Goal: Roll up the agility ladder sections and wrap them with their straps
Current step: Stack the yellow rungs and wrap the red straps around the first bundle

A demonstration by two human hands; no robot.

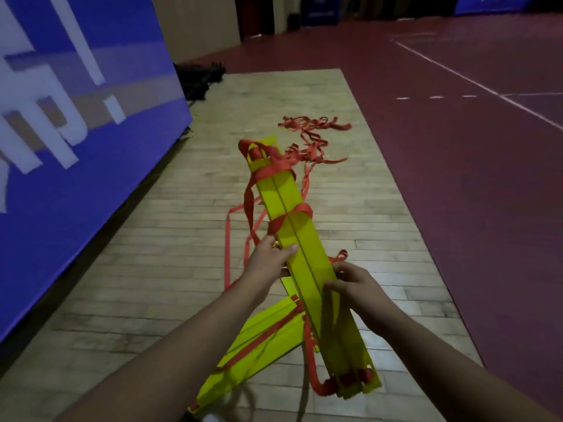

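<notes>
The left hand [269, 257] and right hand [350, 284] each curl their grip round the rung bundle [292, 196]; beyond them, strap [292, 216] turns look half-wrapped, more webbing [316, 124] trailing loose.

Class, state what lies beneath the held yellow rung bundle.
Beneath the bundle, more yellow rungs crossed by an orange strap show against the wooden floor. Their upper end is covered.
</notes>
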